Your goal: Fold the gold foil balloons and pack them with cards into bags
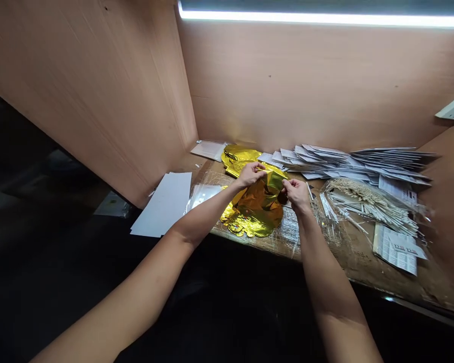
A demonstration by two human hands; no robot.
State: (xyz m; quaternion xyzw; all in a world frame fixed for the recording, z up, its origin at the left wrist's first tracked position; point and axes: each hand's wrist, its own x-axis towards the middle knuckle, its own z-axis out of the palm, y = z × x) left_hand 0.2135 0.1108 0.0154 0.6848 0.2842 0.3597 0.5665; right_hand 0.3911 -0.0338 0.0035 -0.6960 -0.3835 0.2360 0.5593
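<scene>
A shiny gold foil balloon (263, 201), flat and uninflated, hangs between my two hands over the front of the table. My left hand (251, 174) pinches its upper left edge. At the upper right edge, my right hand (297, 194) closes on the foil with thumb and fingers. More gold foil (242, 154) lies folded behind my left hand, near the back wall. Scalloped gold edges (240, 226) show below, at the table's front edge; whether they belong to the held piece or to others under it, I cannot tell.
White paper sheets (166, 201) lie to the left. Along the back wall spreads a row of folded paper leaflets (325, 160). A bundle of white straws (378, 206) sits at right, beside printed packets (395, 249). Wooden panels (136, 101) enclose the table at left and back.
</scene>
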